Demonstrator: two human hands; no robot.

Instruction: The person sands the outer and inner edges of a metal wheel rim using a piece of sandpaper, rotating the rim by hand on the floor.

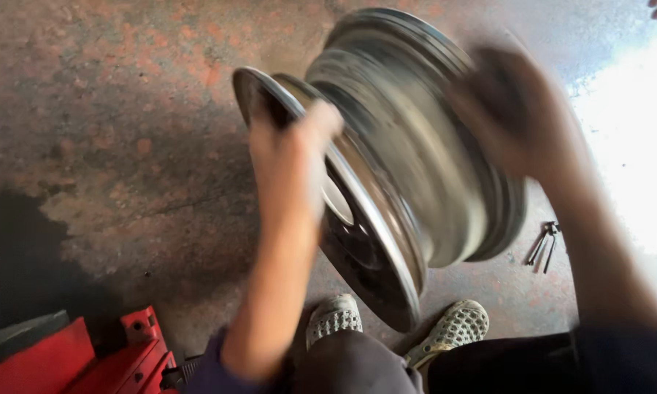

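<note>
Both hands, left hand (288,157) and right hand (515,109), grip the upright wheel rim (409,160), axle axis level.

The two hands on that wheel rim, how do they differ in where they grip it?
The left hand grips the near, shiny edge of the bare wheel rim, while the right hand rests on the far, duller edge. The left hand looks paler and sharper; the right hand is darker and more blurred. Both touch the rim, which is tilted above the floor.

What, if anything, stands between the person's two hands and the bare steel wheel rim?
Nothing visible does. The left hand grips the near edge of the wheel rim, and the right hand, blurred, rests on its far edge. Both touch it directly.
</note>
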